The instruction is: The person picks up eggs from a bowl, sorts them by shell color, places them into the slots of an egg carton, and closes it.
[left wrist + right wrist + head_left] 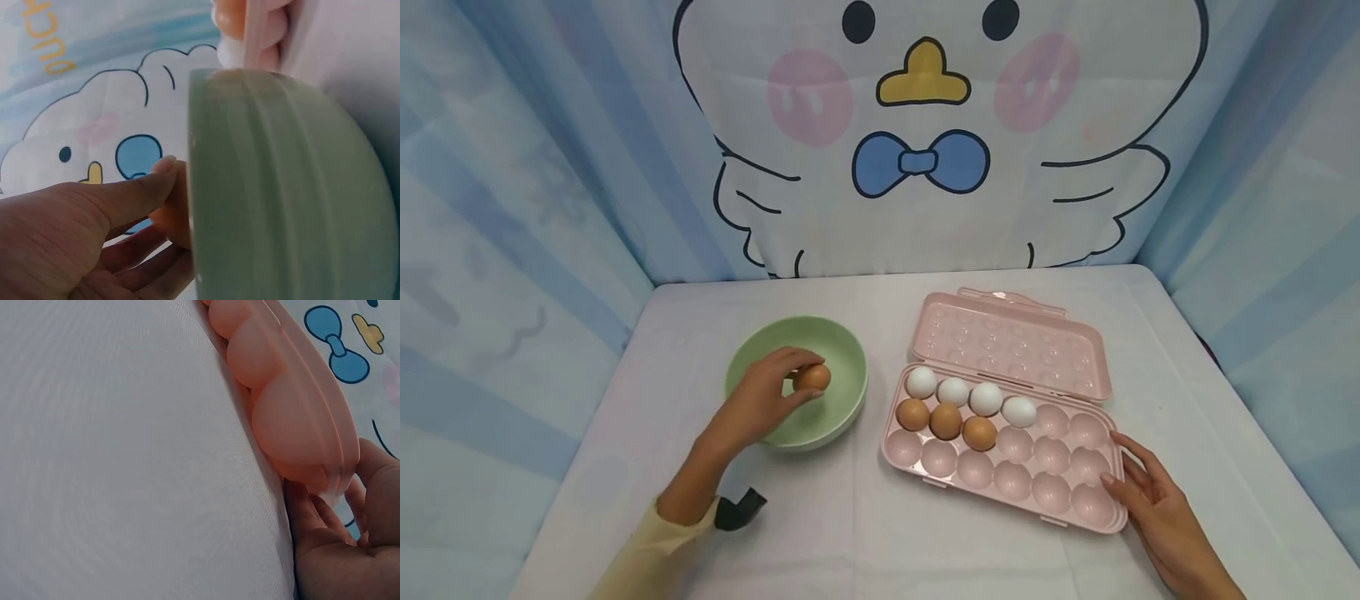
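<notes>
Over the green bowl, my left hand pinches a brown egg between thumb and fingers. In the left wrist view the bowl's wall hides part of that egg. A pink egg box lies with its lid folded back. Several white eggs fill the left part of its back row, and three brown eggs sit in the middle row. My right hand grips the box's right end, thumb at the rim; the right wrist view shows fingers low against its underside.
The dimpled lid lies behind the box, toward the back of the white table. A printed curtain stands behind, with blue cloth on both sides. A black strap sticks out at the left wrist.
</notes>
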A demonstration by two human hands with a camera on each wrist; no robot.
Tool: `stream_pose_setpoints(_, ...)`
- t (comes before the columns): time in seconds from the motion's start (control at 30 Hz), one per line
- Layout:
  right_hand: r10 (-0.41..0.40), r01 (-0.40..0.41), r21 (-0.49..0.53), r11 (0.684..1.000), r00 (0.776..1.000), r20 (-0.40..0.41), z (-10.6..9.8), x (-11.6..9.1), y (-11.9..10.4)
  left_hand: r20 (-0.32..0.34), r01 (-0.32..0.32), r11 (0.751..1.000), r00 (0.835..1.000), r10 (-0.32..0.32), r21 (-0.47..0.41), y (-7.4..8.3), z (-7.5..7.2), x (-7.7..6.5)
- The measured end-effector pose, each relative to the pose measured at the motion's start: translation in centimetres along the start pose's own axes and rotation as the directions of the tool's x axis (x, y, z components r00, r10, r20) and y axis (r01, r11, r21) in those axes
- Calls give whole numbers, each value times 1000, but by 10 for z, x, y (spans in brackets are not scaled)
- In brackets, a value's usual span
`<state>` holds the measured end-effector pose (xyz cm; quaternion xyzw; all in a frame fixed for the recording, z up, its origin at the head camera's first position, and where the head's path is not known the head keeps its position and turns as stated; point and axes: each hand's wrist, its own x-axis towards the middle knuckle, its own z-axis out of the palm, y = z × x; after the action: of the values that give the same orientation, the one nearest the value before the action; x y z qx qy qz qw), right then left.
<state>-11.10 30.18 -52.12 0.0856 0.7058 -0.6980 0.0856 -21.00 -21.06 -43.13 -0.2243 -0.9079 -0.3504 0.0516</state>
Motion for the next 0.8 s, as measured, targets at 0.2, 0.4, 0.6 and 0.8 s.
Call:
stream_pose_setpoints(0.2, 35, -36, -30, 999, 999, -31, 1, 1, -1, -24, -20, 999, 1000, 19, -38, 13, 5, 11)
stream_pose_setpoints(0.4, 45, -46, -51, 998, 998, -37, 1, 1, -1, -25, -79, 993, 997, 77, -92, 27, 11, 22)
stream_pose_setpoints(0.6, 44, -46, -64, 997, 998, -34, 1, 1, -1, -7, -79, 992, 997, 79, -99, 42, 19, 30)
stream_pose_setpoints(0.8, 24, -26, -44, 999, 999, -30, 1, 1, 0, 25, -115, 984, 993, 119, -136, 53, 31, 38)
